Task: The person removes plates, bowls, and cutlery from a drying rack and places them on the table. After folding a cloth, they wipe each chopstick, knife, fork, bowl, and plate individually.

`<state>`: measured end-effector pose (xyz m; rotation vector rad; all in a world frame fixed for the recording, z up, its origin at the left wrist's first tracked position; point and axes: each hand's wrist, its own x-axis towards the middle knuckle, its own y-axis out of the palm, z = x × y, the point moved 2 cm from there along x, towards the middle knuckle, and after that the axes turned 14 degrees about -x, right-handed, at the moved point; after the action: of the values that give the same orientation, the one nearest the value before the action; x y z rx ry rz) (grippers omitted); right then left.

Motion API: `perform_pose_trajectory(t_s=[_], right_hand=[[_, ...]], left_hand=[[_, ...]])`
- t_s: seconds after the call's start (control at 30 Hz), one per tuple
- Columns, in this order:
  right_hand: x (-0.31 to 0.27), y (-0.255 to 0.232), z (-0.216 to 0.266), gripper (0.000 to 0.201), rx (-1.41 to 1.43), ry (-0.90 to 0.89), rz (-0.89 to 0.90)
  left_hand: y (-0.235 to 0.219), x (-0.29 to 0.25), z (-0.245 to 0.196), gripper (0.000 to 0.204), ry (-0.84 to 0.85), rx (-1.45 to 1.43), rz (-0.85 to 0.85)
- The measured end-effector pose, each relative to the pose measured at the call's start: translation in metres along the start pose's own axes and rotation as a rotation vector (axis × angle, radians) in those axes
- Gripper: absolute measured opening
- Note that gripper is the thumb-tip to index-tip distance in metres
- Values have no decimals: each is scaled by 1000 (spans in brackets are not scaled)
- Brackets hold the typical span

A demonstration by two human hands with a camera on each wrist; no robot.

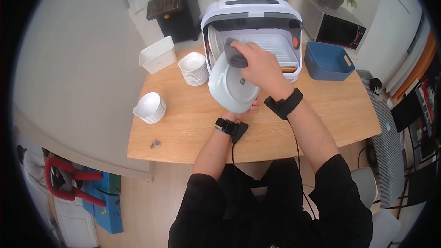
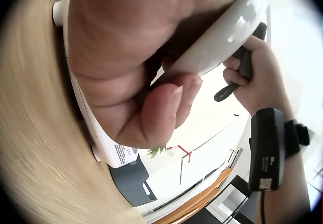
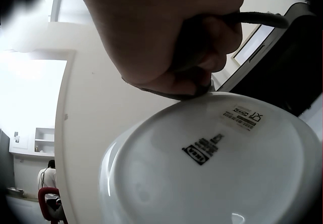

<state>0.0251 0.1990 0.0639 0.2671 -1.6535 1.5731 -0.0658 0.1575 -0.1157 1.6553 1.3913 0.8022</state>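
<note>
My left hand (image 1: pixel 254 106) grips a white deep plate (image 1: pixel 223 89) by its lower rim, fingers curled around the edge in the left wrist view. The plate is tilted over the table, and its underside with printed black marks faces the right wrist camera. In my right hand (image 1: pixel 264 66) is a bunched dark grey cloth (image 1: pixel 235 55), held at the plate's upper rim. Just behind the plate stands a white countertop dish cabinet (image 1: pixel 298 66) with its front open. A white plate (image 1: pixel 214 41) stands upright inside it at the left.
Left of the cabinet are a stack of white bowls (image 1: pixel 194 70), a white basket (image 1: pixel 158 56) and a second bowl stack (image 1: pixel 150 108). A blue bin (image 1: pixel 327 62) stands on the right, near a microwave (image 1: pixel 340 27). Small crumpled scraps (image 1: pixel 155 144) lie at the front left.
</note>
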Motion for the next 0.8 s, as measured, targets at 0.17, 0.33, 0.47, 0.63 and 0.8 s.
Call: perform_pose_trajectory(t_s=[0.17, 0.33, 0.47, 0.63, 0.8], right_hand=[[-7, -4, 6, 49, 41, -38, -31], [-39, 2, 44, 49, 63, -293, 77], [-68, 8, 40, 52, 95, -367, 171], [-72, 10, 25, 51, 153, -303, 44], [-32, 6, 6, 53, 94, -120, -84]], left_hand=[[2, 0, 4, 25, -76, -7, 46], [8, -4, 6, 29, -14, 12, -105], [6, -2, 4, 29, -64, -29, -27], [-1, -1, 9, 29, -127, -101, 68], [1, 4, 8, 29, -204, -151, 168]])
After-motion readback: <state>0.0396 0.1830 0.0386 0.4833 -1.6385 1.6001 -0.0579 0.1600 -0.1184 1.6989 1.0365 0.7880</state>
